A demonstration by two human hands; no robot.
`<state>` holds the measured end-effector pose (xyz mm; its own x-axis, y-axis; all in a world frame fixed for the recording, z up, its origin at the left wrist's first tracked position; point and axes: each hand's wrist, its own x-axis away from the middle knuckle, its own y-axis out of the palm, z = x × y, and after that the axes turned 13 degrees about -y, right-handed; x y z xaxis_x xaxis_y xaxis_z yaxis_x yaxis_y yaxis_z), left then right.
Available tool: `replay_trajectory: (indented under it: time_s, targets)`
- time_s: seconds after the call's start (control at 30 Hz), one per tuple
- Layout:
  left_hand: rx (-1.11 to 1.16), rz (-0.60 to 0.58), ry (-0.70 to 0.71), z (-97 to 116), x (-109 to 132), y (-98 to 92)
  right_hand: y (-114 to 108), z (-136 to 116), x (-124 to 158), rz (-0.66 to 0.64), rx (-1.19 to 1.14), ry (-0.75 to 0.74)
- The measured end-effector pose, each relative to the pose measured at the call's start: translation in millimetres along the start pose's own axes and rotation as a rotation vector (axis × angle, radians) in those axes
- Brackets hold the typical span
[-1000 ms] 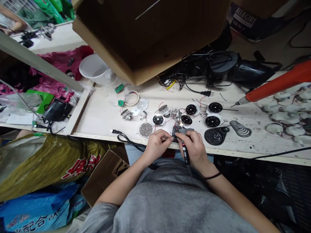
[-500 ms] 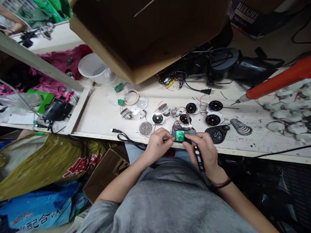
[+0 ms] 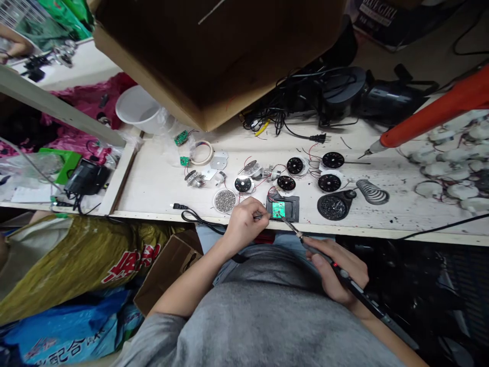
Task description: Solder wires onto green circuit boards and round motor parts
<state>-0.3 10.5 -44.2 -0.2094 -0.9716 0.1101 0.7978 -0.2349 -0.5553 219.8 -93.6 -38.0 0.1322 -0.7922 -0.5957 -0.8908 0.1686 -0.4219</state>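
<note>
Glossy green circuit board point(image 3: 278, 209) on a matt black plastic pad point(image 3: 291, 208), smooth pale wooden bench top point(image 3: 160, 188)

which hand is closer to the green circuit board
Left. The left hand sits just left of the green circuit board; the right hand is farther off, past the bench edge, holding a soldering iron.

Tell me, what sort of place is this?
It looks like a small electronics soldering bench: there is a pen-style soldering iron, a coiled iron holder and a green circuit board.
</note>
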Motion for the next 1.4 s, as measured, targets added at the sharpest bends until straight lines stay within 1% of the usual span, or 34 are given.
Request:
replay_trajectory:
  time_s: [0.1, 0.2, 0.4, 0.73, 0.87, 1.0, 1.1, 1.27, 1.4]
  targets:
    - [-0.015, 0.005, -0.017, 0, -1, 0.6, 4, 2, 8, 0.009, -0.007, 0.043]
    - [-0.022, 0.011, -0.002, 0, -1, 1.0, 6, 3, 11, 0.002, -0.009, 0.067]
    - [-0.013, 0.028, 0.046, -1, 0, 0.4, 11, 7, 9, 0.006, 0.011, 0.013]
    - [-0.019, 0.024, 0.03, -2, -1, 1.0, 17, 6, 5, 0.019, 0.035, -0.028]
    - [0.002, 0.024, 0.047, -3, -1, 1.4, 16, 5, 4, -0.017, 0.075, -0.033]
    - [-0.013, 0.02, 0.032, -4, -1, 2.3, 13, 9, 3, -0.065, 0.088, -0.12]
    - [-0.013, 0.025, 0.036, -4, 0, 2.9, 14, 11, 4, -0.062, 0.103, -0.18]
    - [0.0, 0.032, 0.054, -3, 0, 2.7, 20, 6, 6, -0.025, 0.143, -0.145]
    - [-0.024, 0.017, 0.023, -1, -1, 1.7, 22, 4, 7, -0.017, 0.152, -0.133]
